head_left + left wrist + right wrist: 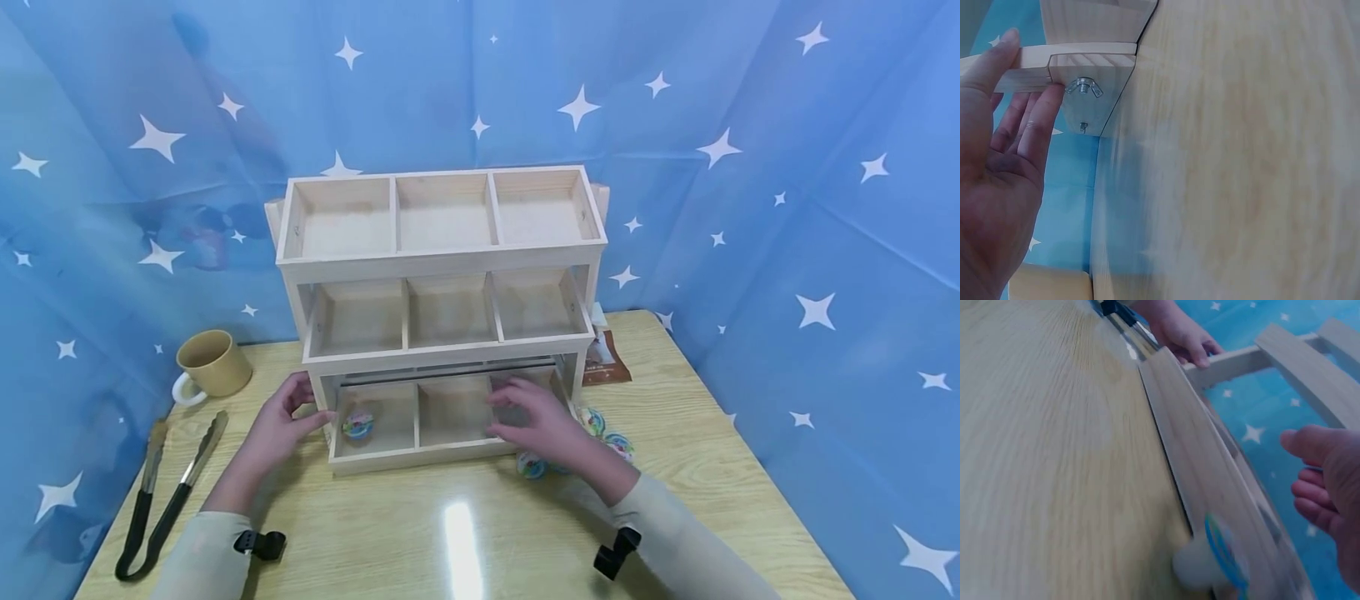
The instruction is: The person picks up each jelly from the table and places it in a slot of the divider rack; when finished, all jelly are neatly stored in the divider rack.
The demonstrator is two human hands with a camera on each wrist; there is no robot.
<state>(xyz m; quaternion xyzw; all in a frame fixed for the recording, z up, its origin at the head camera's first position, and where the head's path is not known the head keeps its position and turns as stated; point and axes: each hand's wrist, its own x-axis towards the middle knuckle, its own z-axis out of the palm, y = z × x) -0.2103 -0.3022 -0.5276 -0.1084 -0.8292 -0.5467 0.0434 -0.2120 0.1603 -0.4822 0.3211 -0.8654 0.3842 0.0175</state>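
Note:
A three-tier wooden shelf [442,258] holds trays, each split into three compartments. My left hand [279,423] grips its frame at the lower left; in the left wrist view, thumb and fingers pinch a wooden bar [1029,74] near a wing nut [1084,86]. My right hand [546,423] hovers over the bottom tray's right compartment, fingers loosely bent around nothing. One small cup with a colourful lid [358,425] lies in the bottom tray's left compartment. Several similar cups [531,465] sit on the table by the right hand; one white cup [1200,562] shows in the right wrist view.
A tan mug [216,364] with a white handle stands at the table's back left. Tongs [168,508] with black handles lie in front of it. A brown packet [609,360] lies behind the shelf's right side. A blue star-patterned curtain [750,208] surrounds the table.

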